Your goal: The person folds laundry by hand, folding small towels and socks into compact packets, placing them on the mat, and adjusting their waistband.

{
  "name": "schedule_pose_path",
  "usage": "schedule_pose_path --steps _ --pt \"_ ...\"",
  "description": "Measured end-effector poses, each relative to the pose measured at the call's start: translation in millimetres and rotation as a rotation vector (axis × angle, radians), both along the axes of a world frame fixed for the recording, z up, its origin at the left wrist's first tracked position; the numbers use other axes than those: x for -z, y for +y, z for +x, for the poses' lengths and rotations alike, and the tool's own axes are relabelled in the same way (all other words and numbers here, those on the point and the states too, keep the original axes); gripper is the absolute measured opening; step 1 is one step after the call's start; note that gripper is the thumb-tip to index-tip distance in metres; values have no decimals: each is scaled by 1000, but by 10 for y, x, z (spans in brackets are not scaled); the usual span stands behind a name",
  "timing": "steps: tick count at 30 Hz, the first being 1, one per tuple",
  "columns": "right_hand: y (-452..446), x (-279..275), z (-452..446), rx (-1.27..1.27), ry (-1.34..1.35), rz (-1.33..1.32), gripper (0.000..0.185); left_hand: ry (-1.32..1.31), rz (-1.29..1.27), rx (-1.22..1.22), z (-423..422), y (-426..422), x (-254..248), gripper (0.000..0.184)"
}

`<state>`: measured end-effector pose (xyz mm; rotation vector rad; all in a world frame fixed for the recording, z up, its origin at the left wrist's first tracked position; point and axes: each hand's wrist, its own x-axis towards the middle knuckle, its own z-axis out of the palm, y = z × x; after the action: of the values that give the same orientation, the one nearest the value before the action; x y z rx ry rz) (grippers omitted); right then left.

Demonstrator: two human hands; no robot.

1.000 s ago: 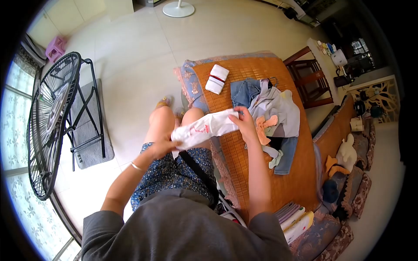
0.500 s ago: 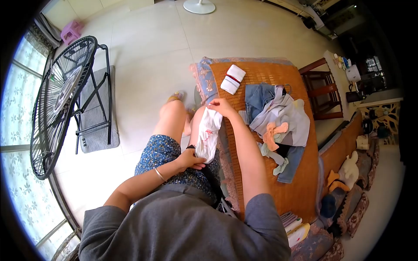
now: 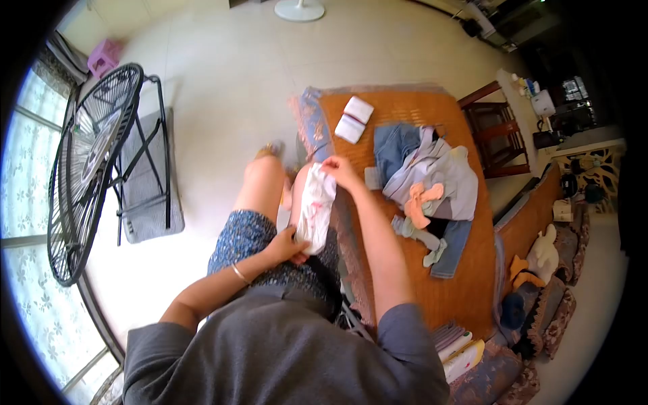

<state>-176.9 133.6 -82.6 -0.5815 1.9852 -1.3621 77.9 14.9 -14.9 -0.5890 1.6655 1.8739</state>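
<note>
A white piece of clothing with a red print (image 3: pixel 316 206) lies lengthwise over my right thigh, folded into a narrow strip; its exact kind does not show. My left hand (image 3: pixel 289 247) grips the near end, thumb on top. At the far end, my right hand (image 3: pixel 339 171) pinches the edge. Right of my hands, a heap of laundry rests on the mat: a grey garment (image 3: pixel 442 179), blue jeans (image 3: pixel 397 145), and peach-coloured (image 3: pixel 424 202) and pale green (image 3: pixel 435 253) small pieces. A folded white bundle with a dark stripe (image 3: pixel 354 120) sits near the far corner.
The clothes lie on a brown woven mat (image 3: pixel 466 304) over a seat with a patterned cover. To the left stands a black round folding chair (image 3: pixel 94 162) on a grey rug (image 3: pixel 155 209). A wooden chair (image 3: pixel 496 128) and plush toys (image 3: pixel 543 255) are at the right.
The white piece of clothing looks straighter, and its near end has shifted slightly left with my left hand. My right hand keeps its pinch on the far end. The view has tilted a little.
</note>
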Motion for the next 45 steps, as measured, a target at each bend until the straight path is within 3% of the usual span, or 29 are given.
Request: schedule_pose_path --steps 7,10,13,15,18,20,21,23,26,33,38,41,43,44,45 --pt "-21 -35 -11 92 88 -53 11 147 -110 171 -156 80 22 35" --pt "-19 -7 -4 113 124 -17 16 191 -336 251 -155 102 30 32" --pt "-9 57 15 128 180 115 30 152 -231 211 -113 61 62 31" --pt "-9 101 67 283 554 69 37 114 -188 216 -115 24 11 29" --pt "113 -167 220 368 532 8 37 34 -229 132 -138 -62 -119 27" --pt "222 -267 415 424 469 33 35 332 -550 41 -195 -144 106 25" --pt "280 -324 549 475 454 107 32 332 -550 39 -269 -160 162 25" --pt "388 -281 760 521 439 187 30 607 -621 -143 -476 -214 234 23" --pt "438 -199 950 536 534 280 24 653 -673 -214 -774 -206 358 23" --pt "321 -227 1071 595 254 236 26 376 -598 -283 -1039 -90 475 23" --pt "311 -197 1079 615 215 224 28 391 -604 -321 -1028 -77 593 23" --pt "281 -317 1108 670 262 286 24 400 -596 -333 -988 -90 722 22" --pt "198 -655 1148 563 530 355 23 403 -592 -328 -977 -110 685 22" --pt "155 -737 1134 561 529 356 23 366 -526 -321 -963 -121 635 23" --pt "120 -798 1121 382 740 267 23 328 -458 -312 -939 -118 624 23"
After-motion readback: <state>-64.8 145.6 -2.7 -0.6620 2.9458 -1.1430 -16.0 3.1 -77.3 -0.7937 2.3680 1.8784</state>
